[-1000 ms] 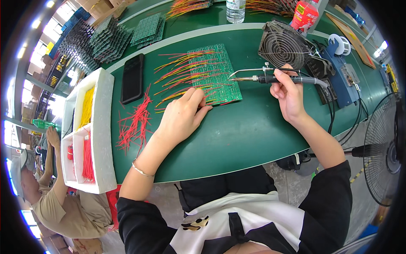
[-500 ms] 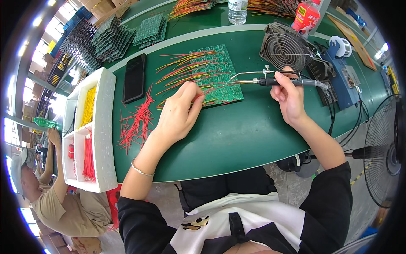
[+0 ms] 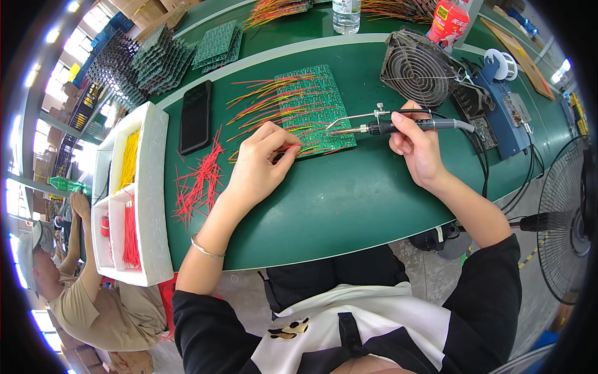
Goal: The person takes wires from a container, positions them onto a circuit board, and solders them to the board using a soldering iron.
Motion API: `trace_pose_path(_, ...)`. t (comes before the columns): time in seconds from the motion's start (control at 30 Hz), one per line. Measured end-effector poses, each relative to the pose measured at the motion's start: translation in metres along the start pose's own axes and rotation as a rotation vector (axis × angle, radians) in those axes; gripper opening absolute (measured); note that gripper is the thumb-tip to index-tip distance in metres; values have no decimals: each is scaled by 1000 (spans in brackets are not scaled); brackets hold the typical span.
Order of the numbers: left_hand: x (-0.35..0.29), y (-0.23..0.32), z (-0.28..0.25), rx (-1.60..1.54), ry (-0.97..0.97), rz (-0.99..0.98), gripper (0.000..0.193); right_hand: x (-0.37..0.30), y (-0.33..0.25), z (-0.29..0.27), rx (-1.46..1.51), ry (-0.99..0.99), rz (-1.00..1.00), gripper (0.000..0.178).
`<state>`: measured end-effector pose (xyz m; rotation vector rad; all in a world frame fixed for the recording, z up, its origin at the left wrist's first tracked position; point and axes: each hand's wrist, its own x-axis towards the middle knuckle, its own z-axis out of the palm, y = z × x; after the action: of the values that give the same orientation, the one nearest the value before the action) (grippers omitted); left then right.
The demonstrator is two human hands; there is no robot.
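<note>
At a green workbench, a worker's right hand (image 3: 418, 149) grips a soldering iron (image 3: 398, 126), its tip resting on a green circuit board (image 3: 311, 100) at twelve o'clock from the body. The left hand (image 3: 258, 168) pinches a red wire (image 3: 293, 148) at the board's near edge. Many red and yellow leads already stand attached; loose red wires (image 3: 199, 181) at ten o'clock suggest work remains.
</note>
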<state>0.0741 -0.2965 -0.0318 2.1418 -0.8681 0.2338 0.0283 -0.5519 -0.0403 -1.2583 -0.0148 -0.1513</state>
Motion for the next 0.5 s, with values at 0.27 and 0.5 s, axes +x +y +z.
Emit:
trace_pose_path(0.27,0,-2,-2,-17,-15,4,6,-1,0,1,37,-3,-7,20)
trace_pose_path(0.5,0,-5,0,-69,-51,-36,9,-1,0,1,32,-4,1,19)
